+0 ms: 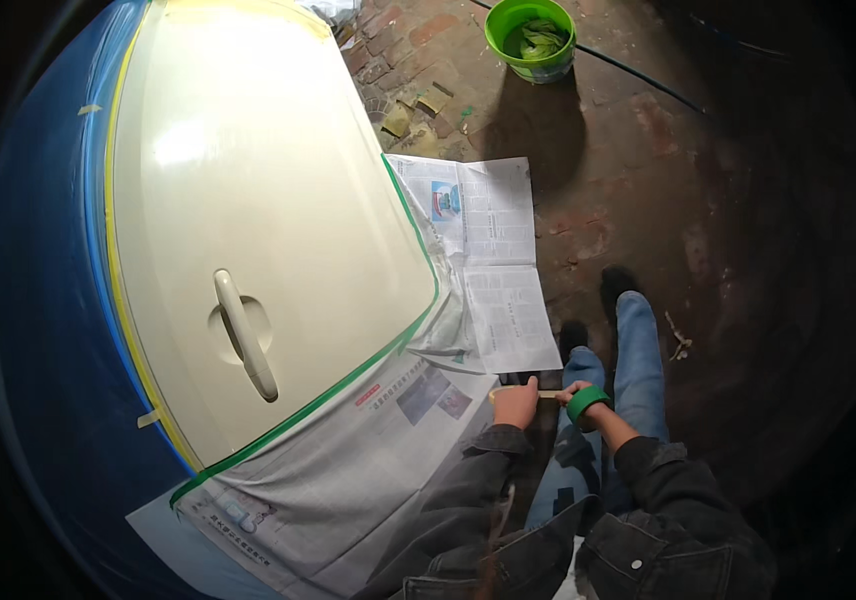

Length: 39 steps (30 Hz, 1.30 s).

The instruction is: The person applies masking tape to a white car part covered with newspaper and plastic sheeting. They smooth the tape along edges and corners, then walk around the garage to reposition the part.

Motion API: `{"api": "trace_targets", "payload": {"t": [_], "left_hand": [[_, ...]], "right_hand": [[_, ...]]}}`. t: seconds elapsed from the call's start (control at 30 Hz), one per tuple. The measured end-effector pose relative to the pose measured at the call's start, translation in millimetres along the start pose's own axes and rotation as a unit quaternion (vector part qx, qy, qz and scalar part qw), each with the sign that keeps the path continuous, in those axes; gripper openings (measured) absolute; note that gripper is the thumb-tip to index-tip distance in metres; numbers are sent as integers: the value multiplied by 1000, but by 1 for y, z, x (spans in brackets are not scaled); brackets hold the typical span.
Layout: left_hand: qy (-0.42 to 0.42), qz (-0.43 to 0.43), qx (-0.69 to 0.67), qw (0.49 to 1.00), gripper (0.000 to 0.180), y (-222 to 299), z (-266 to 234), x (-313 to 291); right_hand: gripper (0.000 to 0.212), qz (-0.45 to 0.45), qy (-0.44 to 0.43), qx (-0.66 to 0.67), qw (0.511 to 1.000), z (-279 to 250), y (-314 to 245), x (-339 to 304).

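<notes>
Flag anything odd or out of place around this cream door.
A pale twisted scrap lies loose on the floor right of the legs, like litter. The lower newspaper also looks wrinkled rather than flat.

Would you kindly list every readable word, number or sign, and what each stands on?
Upper newspaper: columns too small to read.
Lower newspaper: larger headline lettering, which I won't copy out; finer print too small to read.
Green bucket: pale side markings, too blurred to read.
Green tape roll: no text visible.
</notes>
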<state>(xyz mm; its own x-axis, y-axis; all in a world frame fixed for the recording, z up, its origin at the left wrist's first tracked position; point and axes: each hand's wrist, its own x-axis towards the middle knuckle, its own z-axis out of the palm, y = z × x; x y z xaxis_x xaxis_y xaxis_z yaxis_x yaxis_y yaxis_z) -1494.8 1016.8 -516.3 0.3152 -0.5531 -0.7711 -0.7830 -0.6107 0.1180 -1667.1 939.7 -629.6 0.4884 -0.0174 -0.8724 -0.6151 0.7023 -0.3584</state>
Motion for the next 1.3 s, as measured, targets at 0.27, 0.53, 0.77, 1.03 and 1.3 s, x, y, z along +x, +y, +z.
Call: {"api": "trace_targets", "payload": {"t": [0.27,0.53,0.77,1.03,1.3], "left_hand": [[85,45,98,990,8,-28,40,21],[8,127,112,985,12,-19,55,39],[-166,97,-123,974,27,-3,57,49],[-222,176,-93,954,31,-27,36,70],[-208,191,23,959,25,-70,14,79]], "right_hand": [[25,-66,70,79,992,36,58,14],[22,-83,90,45,991,19,122,47],[24,-110,82,87,987,-8,165,64],[24,-60,57,171,982,-4,170,71],[23,-52,55,190,979,25,167,98]]}}
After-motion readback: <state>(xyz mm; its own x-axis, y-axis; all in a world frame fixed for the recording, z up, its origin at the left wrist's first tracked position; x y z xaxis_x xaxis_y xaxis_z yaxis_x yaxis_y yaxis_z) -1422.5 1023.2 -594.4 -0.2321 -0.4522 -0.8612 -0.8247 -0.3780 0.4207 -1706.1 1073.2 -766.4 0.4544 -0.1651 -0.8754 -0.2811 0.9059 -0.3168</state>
